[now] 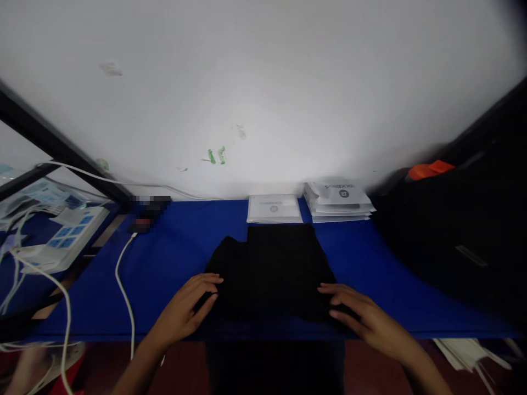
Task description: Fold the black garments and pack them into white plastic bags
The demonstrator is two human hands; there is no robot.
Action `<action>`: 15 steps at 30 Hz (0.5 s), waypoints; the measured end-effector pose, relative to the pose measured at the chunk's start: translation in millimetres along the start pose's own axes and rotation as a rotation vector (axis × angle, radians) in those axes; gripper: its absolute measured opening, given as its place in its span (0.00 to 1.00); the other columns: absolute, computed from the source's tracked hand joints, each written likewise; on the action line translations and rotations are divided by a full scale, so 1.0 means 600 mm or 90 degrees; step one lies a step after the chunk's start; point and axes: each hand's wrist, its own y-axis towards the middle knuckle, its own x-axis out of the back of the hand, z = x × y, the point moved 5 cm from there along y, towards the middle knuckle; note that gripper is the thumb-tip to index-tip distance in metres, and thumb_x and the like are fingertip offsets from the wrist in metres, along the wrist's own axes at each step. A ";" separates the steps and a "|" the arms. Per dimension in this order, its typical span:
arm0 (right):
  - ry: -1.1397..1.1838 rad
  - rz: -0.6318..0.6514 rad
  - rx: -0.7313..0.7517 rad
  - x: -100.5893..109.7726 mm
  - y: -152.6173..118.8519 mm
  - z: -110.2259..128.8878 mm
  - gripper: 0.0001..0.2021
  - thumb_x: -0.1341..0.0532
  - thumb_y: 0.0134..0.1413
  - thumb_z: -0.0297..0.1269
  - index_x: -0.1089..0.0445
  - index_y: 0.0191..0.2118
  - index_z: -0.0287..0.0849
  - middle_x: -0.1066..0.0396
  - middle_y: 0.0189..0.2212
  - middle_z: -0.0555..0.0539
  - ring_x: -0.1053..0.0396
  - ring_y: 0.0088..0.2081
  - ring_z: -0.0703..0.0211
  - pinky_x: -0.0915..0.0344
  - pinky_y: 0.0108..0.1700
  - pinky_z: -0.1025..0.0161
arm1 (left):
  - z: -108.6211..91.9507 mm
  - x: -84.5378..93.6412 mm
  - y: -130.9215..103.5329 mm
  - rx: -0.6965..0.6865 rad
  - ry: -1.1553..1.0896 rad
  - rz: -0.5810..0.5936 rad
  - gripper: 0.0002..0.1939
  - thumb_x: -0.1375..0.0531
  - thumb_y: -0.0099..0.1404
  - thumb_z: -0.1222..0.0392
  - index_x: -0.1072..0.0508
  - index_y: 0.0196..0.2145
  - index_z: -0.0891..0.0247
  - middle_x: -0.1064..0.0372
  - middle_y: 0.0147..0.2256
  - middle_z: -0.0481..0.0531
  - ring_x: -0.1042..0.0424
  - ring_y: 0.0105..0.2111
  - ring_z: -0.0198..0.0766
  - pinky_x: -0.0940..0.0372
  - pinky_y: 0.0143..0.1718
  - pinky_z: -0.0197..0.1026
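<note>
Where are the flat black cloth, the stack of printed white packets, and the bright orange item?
Flat black cloth (280,274), head view: middle of its top.
Stack of printed white packets (340,197), head view: top packet's face.
Bright orange item (430,170), head view: its middle.

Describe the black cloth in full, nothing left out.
The black cloth looks like soft, matte fabric. It lies on the blue table, just in front of a white packet. Its far edge is nearly straight, with a lower bulge at left. Fingers of the left hand and right hand touch its sides. Folds inside are too dark to tell.
</note>
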 end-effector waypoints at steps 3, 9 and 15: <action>0.031 -0.026 -0.030 0.018 0.017 -0.012 0.10 0.44 0.67 0.41 0.29 0.48 0.49 0.23 0.46 0.47 0.23 0.46 0.51 0.25 0.47 0.54 | 0.008 0.010 0.018 0.033 0.000 -0.038 0.07 0.45 0.72 0.58 0.28 0.43 0.59 0.24 0.41 0.53 0.25 0.43 0.42 0.28 0.45 0.44; -0.032 -0.130 -0.129 0.051 0.097 -0.066 0.12 0.46 0.67 0.46 0.31 0.44 0.47 0.24 0.34 0.47 0.25 0.35 0.53 0.29 0.35 0.60 | 0.056 0.003 0.095 0.201 0.018 -0.023 0.12 0.48 0.72 0.51 0.29 0.46 0.57 0.26 0.38 0.50 0.25 0.37 0.41 0.30 0.35 0.40; -0.288 -0.193 -0.040 0.049 0.211 -0.086 0.15 0.48 0.66 0.38 0.35 0.54 0.42 0.29 0.50 0.38 0.32 0.54 0.44 0.34 0.54 0.49 | 0.063 -0.023 0.214 0.145 0.084 -0.035 0.13 0.45 0.69 0.53 0.28 0.46 0.61 0.29 0.40 0.55 0.28 0.42 0.46 0.33 0.45 0.47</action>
